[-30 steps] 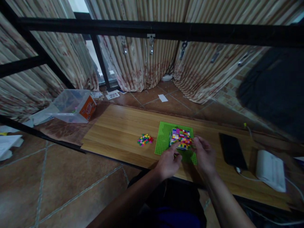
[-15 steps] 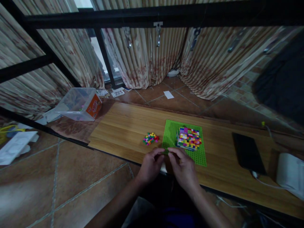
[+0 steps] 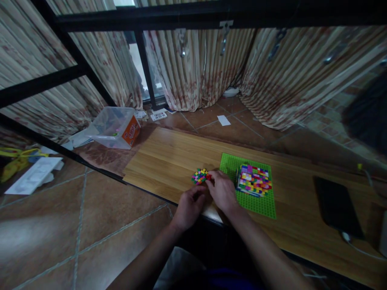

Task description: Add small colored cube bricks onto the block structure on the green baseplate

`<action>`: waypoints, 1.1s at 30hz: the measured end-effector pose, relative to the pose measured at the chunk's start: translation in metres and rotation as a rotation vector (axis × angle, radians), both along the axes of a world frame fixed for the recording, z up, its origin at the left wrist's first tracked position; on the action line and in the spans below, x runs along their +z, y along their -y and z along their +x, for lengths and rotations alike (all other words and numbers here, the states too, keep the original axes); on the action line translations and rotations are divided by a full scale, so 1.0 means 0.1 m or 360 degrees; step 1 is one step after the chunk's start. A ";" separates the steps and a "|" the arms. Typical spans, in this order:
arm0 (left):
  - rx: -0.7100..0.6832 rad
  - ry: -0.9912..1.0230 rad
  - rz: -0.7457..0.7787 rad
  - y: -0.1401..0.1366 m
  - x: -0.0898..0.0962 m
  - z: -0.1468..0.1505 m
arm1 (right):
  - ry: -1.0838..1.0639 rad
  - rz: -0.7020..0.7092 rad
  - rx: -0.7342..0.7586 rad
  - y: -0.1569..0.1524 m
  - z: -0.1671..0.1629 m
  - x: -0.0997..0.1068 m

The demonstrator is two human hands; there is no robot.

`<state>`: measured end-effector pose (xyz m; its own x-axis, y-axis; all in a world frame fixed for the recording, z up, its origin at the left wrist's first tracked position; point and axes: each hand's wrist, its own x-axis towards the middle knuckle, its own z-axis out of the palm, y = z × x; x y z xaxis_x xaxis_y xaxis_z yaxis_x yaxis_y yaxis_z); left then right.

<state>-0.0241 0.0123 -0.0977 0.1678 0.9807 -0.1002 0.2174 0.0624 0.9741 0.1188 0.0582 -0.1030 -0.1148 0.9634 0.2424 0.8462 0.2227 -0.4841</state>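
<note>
A small heap of colourful toy bricks (image 3: 199, 176) lies on the wooden tabletop. My right hand (image 3: 223, 192) reaches over to its right edge, thumb and forefinger closed around a red toy brick (image 3: 208, 177). Just in front of the heap, my left hand (image 3: 189, 206) is curled with thumb and fingertips together; whatever it may hold is too small to make out. To the right, a block built of many coloured bricks (image 3: 254, 180) stands on a green studded baseplate (image 3: 260, 207). My right hand partly covers the baseplate's left edge.
A black phone or tablet (image 3: 338, 205) with a white cable lies at the table's right. Beyond the table's left end stands a clear plastic box (image 3: 110, 127) with an orange label. A black metal frame (image 3: 193, 18) crosses above, before striped curtains (image 3: 196, 72).
My hands have parted from their meeting point at the baseplate's near left corner. The right hand has moved left to the brick heap; the left stays close by. The view has turned left.
</note>
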 end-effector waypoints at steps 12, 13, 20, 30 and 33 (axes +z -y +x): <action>0.0116 0.0032 -0.0050 -0.04 -0.02 0.02 | -0.0249 0.0001 -0.0012 0.09 0.03 0.05; 0.0133 0.0025 -0.0049 -0.04 -0.04 0.03 | -0.0330 -0.0008 -0.0021 0.12 0.05 0.06; 0.0118 -0.0349 0.0238 -0.13 0.00 0.09 | -0.0672 -0.0091 -0.0086 0.36 0.17 0.08; -0.0271 -0.1381 0.0702 -0.50 0.21 0.27 | -0.1139 -0.0238 -0.0276 0.72 0.27 0.11; -0.0257 -0.1386 0.0728 -0.52 0.18 0.28 | -0.1323 -0.0323 -0.0376 0.77 0.29 0.17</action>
<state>0.0037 0.0643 -0.0793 0.3500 0.9277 0.1300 0.8404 -0.3723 0.3938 0.1477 -0.0185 -0.0858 0.2295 0.9731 -0.0194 0.2162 -0.0704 -0.9738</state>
